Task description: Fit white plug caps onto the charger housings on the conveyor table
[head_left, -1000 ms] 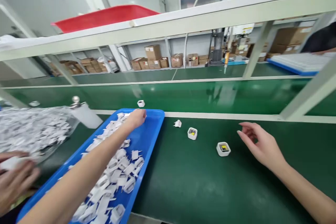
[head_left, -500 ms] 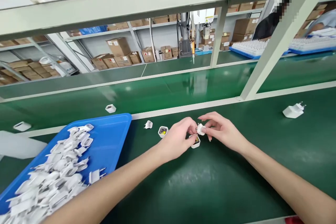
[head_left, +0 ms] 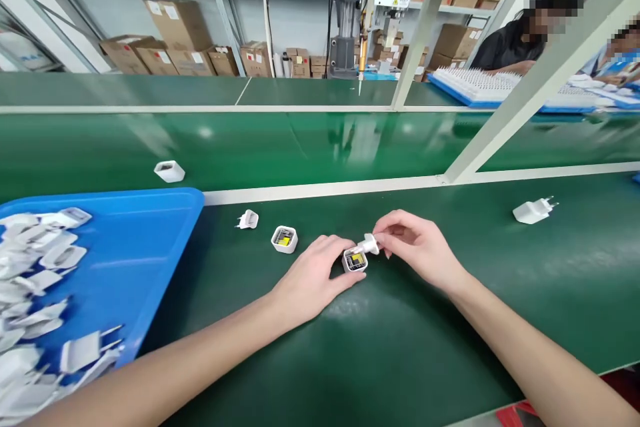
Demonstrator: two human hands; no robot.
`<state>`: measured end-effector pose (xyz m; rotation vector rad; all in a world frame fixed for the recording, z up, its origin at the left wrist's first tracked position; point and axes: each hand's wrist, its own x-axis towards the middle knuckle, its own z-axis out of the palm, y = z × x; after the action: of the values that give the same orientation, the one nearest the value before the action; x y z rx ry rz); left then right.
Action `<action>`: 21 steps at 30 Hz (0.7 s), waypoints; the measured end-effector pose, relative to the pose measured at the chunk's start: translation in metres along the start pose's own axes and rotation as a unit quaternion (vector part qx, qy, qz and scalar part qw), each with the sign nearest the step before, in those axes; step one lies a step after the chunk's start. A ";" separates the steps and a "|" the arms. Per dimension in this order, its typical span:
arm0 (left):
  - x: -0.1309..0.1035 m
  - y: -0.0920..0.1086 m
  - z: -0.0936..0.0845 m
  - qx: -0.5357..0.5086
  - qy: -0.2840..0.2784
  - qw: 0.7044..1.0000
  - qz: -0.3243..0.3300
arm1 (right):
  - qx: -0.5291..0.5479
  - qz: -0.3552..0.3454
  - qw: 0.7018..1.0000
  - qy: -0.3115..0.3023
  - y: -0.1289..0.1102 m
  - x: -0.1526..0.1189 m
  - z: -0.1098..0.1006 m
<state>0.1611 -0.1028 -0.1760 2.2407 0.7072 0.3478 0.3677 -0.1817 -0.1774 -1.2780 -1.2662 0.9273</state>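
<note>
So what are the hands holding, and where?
Right hand pinches a white plug cap at its right end. Left hand steadies the open housing by its side.

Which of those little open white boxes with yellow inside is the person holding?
The open box between both hands, steadied by the left hand. The other open box sits untouched, further left, toward the blue tray.

Head camera looks forward and down, close over the green bench.
</note>
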 end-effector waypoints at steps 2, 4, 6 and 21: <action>0.002 -0.004 0.006 -0.002 -0.010 1.000 0.009 | -0.039 -0.012 0.999 -0.010 0.000 -0.001 0.001; 0.003 -0.006 0.010 -0.009 0.001 1.000 0.017 | -0.093 -0.040 0.994 -0.039 0.000 -0.003 0.003; 0.003 -0.006 0.013 -0.014 0.014 1.000 0.020 | -0.152 -0.086 0.982 -0.077 0.000 -0.005 0.004; 0.000 -0.009 0.017 -0.059 0.027 0.998 -0.002 | -0.449 -0.184 0.859 -0.165 -0.021 -0.020 0.004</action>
<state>0.1653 -0.1071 -0.1940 2.1261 0.7005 0.4390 0.3574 -0.2035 -0.1605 -1.4990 -2.2820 0.2415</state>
